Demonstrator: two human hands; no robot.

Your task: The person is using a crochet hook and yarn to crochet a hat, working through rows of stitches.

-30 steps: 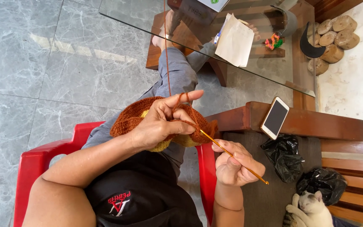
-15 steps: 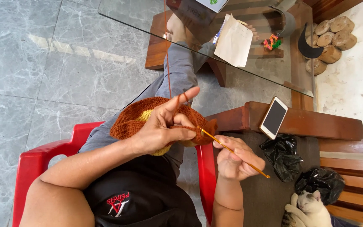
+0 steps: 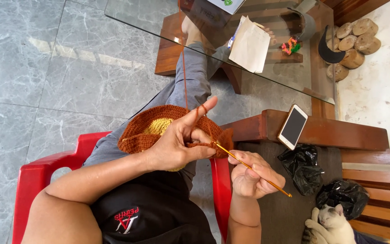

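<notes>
Over the lap, left hand [image 3: 177, 144] gripping brown crochet piece [image 3: 150, 129], right hand [image 3: 251, 176] pinching hook [image 3: 253, 169]

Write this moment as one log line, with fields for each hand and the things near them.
left hand: holds brown crochet piece, yarn over finger | right hand: grips crochet hook, tip in piece | nearby: phone, cat

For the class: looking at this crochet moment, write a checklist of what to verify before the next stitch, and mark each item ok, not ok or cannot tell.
1. Right hand grips the crochet hook: ok.
2. Hook tip reaches the edge of the brown crochet piece: ok.
3. Left hand pinches the piece near the hook: ok.
4. Yarn strand runs over the raised left index finger: ok.
5. Loop sits on the hook: cannot tell.
6. Cat lies apart from the yarn: ok.
</notes>
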